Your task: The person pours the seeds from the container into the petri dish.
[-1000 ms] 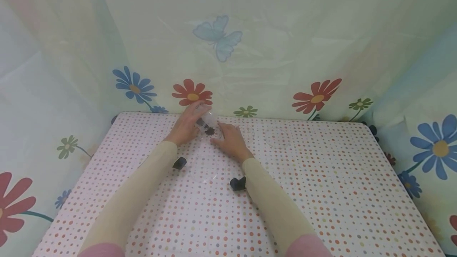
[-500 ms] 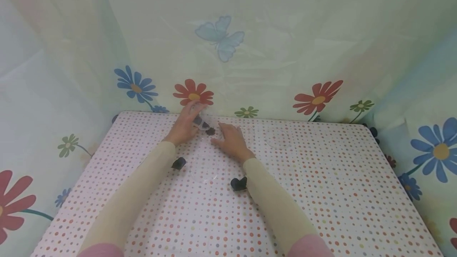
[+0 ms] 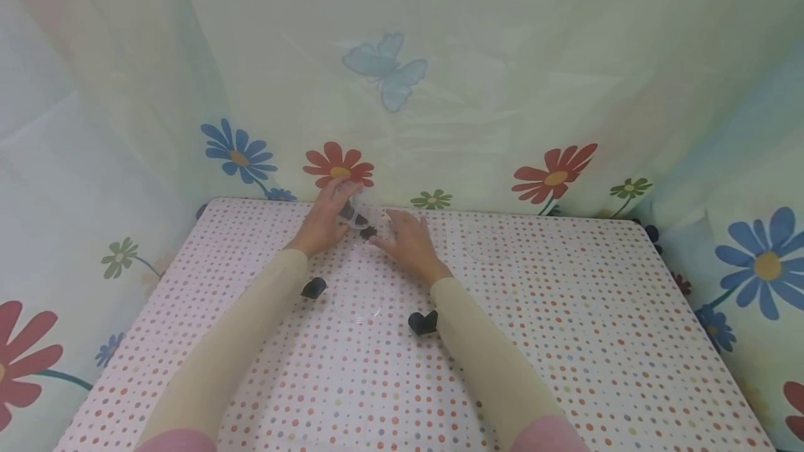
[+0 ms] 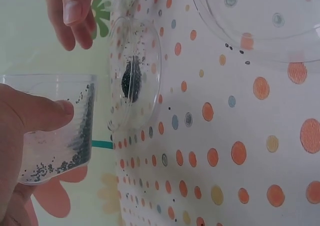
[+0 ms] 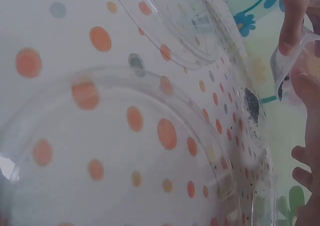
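My left hand point(image 3: 320, 225) grips a clear plastic cup point(image 4: 77, 138), its thumb across the near wall and fingers behind. Tiny black grains point(image 4: 86, 118) line the cup's lower side; it lies tilted, mouth toward the right. Beside and below the cup, a shallow clear dish point(image 4: 156, 86) on the table holds a small heap of black grains point(image 4: 131, 81). My right hand point(image 3: 410, 246) is on the dish's other side, fingers loosely extended and holding nothing. Its thumb is close to the heap in the head view.
More clear round dishes stand on the dotted table point(image 3: 540, 340): one in front of the hands point(image 3: 359, 318), another to the right point(image 3: 490, 258). A few stray grains point(image 4: 235, 51) lie on the cloth. A flowered curtain point(image 3: 477, 103) hangs right behind the table's back edge.
My left hand and the cup have shifted slightly left, and the cup's tilt has changed. The right hand's thumb now reaches closer to the heap.
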Action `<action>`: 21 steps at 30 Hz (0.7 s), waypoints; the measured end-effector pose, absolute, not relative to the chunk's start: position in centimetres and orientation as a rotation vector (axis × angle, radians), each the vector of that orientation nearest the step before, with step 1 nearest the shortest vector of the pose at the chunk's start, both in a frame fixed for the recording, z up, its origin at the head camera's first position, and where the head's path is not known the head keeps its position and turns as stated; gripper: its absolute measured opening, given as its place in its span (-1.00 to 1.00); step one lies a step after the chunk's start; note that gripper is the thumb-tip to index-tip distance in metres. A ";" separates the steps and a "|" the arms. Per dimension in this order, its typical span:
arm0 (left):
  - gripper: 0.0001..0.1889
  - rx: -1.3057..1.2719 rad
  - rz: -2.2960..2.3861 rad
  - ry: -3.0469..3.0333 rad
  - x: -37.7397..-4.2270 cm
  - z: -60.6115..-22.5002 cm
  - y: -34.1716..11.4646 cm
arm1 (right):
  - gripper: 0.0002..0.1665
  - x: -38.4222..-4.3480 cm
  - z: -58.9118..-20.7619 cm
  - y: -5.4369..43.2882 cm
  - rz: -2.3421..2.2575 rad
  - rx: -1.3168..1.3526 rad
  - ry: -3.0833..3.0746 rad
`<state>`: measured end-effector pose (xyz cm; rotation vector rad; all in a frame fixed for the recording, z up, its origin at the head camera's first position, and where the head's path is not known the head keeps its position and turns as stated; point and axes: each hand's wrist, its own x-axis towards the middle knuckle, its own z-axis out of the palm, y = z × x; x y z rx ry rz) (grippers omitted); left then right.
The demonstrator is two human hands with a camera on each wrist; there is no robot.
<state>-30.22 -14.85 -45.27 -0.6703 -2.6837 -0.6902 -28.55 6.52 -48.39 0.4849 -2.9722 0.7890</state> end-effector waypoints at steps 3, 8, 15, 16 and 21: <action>-0.03 -0.671 -0.696 -2.682 -30.3 -45.2 -14.7 | -0.06 -28.6 -48.4 7.0 0.772 0.485 -2.971; -0.03 -0.677 -0.712 -2.679 -30.3 -45.2 -14.4 | -0.08 -28.5 -48.2 7.8 0.771 0.489 -2.959; -0.03 -0.693 -0.699 -2.680 -30.4 -45.1 -14.0 | -0.09 -28.4 -48.0 8.8 0.746 0.533 -2.938; -0.03 -0.693 -0.694 -2.681 -30.4 -45.1 -13.9 | -0.10 -28.4 -48.0 9.0 0.747 0.536 -2.936; -0.04 -0.713 -0.686 -2.671 -30.4 -45.0 -13.7 | -0.12 -28.0 -47.8 9.7 0.773 0.536 -2.933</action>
